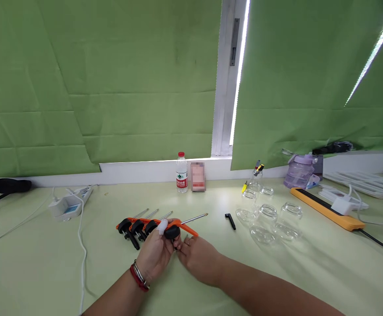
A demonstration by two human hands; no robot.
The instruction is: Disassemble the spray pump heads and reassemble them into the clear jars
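My left hand, with white tape on one finger, grips an orange-and-black tool with a round black knob and a metal rod. The rod points right and away. My right hand, wearing a ring, pinches below the knob, at a small black part mostly hidden by the fingers. Just left of my left hand lie several similar orange-and-black tools in a row, their rods pointing away. A loose black handle-like piece rests on the table to the right of the held tool.
Several clear glass jars stand to the right. Behind are a water bottle and a pinkish box. An orange power strip and purple jug lie farther right; a white power strip with a cable is left.
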